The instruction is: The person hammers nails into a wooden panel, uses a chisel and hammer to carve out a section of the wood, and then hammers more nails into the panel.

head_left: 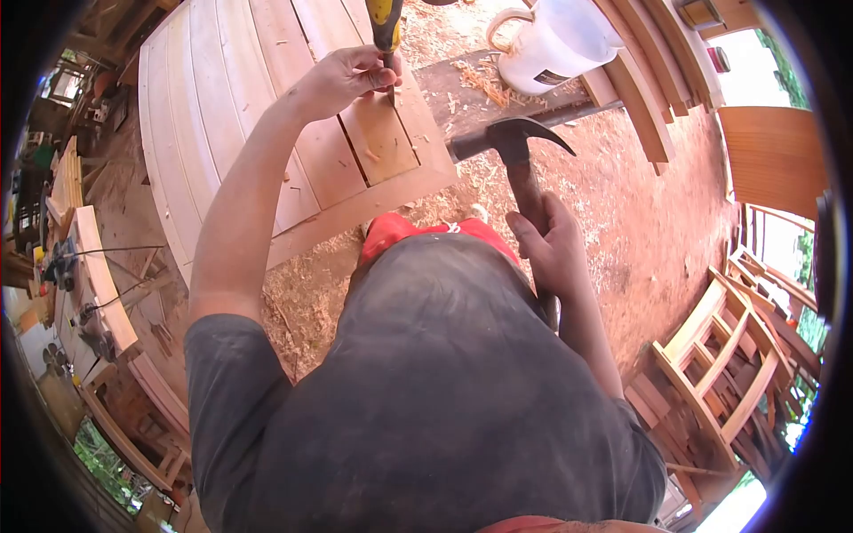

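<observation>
My left hand [342, 84] is pinching a yellow-and-black-handled, metal-bladed tool [385, 27], shank pointing down at the pale slatted wooden panel [222, 98]; tip contact I'm not making out; my right hand [553, 242] is gripping a dark, curved-claw metal hammer [522, 173], its head sitting rightward and nearer my body than the tool.

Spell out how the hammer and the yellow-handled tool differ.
Colour: the hammer looks dark all over, while the yellow-handled tool has yellow and black on its handle.
Shape: the hammer has a curved claw; the yellow-handled tool narrows to a slim shaft.
Pose: the yellow-handled tool points down at the wooden panel; the hammer's head shows beside the panel's corner.
Shared: each is held in one hand.
</observation>
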The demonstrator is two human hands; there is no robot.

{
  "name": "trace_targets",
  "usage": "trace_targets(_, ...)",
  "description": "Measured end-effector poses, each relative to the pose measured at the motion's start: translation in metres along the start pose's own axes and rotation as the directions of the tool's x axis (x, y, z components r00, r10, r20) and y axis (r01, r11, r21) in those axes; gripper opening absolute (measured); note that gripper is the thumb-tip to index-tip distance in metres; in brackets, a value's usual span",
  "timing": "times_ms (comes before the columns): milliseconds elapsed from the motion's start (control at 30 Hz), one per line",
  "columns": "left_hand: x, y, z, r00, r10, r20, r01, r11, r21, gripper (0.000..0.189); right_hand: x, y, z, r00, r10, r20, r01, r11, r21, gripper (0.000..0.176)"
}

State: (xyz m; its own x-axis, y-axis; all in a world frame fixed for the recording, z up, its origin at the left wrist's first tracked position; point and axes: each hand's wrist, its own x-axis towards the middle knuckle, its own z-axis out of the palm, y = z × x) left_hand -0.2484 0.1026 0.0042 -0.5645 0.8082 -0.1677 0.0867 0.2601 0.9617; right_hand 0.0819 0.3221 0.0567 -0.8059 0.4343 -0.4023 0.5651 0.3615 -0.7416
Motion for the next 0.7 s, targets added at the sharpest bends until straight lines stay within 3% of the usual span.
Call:
trace_targets(100,0.001,-0.004,0.001,0.999,0.042,-0.001,-0.042,0.999,-0.013,0.011,0.005,0.003,0.003,0.99,-0.137,-0.025,0.137,0.991,-0.012,0.025)
trace_targets(200,0.004,-0.005,-0.002,0.998,0.011,0.056,-0.013,0.999,0.041,0.018,0.004,-0.014,-0.001,0.997,-0.077,0.019,0.076,0.996,0.036,0.033)
trace_targets(300,-0.002,0.008,0.002,0.999,-0.032,0.035,0.029,0.996,0.086,0.017,0.005,-0.016,-0.002,0.974,-0.218,0.06,0.206,0.967,0.152,0.036)
trace_targets(400,-0.002,0.006,0.004,1.0,-0.018,0.004,0.017,0.99,0.138,0.014,0.0,-0.03,-0.005,0.971,-0.146,0.188,0.121,0.983,0.14,0.041)
trace_targets(500,-0.004,0.01,0.004,1.0,-0.008,0.001,0.008,0.979,0.205,0.012,0.005,-0.026,0.003,0.96,-0.234,0.154,0.244,0.969,-0.048,0.041)
trace_targets(633,-0.004,0.002,0.008,0.996,0.081,-0.032,-0.068,0.951,0.303,0.014,0.01,-0.041,0.008,0.903,-0.429,0.012,0.429,0.903,-0.041,0.047)
trace_targets(700,-0.004,0.004,0.011,0.997,0.061,-0.041,-0.046,0.954,0.297,0.014,0.015,-0.043,0.008,0.892,-0.453,0.005,0.449,0.883,-0.133,0.052)
